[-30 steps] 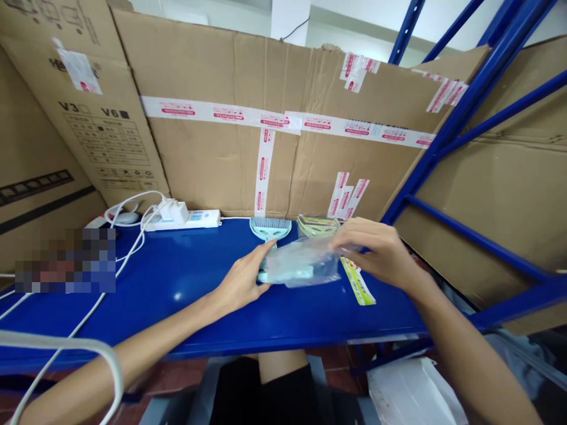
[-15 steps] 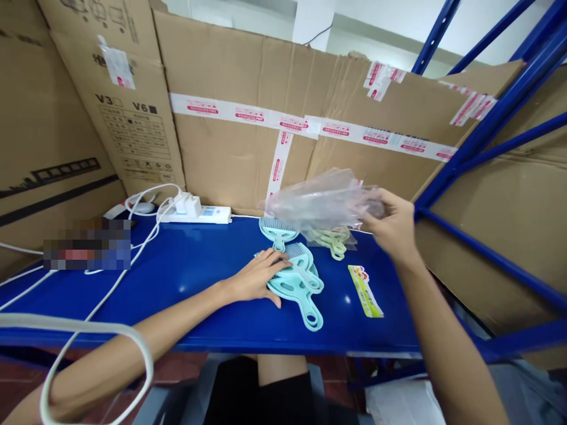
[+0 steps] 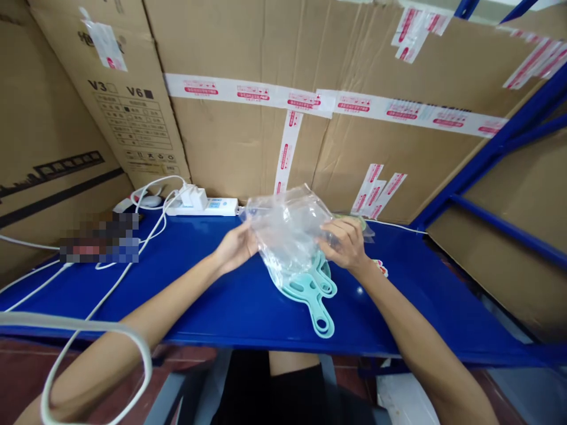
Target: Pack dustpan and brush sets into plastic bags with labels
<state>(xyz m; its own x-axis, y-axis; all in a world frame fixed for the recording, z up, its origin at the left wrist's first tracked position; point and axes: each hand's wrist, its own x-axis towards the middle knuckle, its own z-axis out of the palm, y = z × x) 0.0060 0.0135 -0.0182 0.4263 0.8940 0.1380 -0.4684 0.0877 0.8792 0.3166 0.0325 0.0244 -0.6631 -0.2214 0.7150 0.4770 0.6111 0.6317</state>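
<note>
Clear bag (image 3: 287, 227) pinched at one edge by left hand (image 3: 238, 245), at opposite edge by right hand (image 3: 345, 241) | apparently gripped two-sided so film was kept spread | teal dustpan set (image 3: 306, 293) partly covered, below and between both hands, on table (image 3: 221, 310)

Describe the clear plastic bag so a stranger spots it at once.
Find the glossy blue table in front of the tan cardboard wall. Over the table, the crinkled clear plastic bag spreads between the person's left hand and right hand. Limp and see-through, it stands apart from the opaque turquoise plastic pieces it partly hides.
</note>
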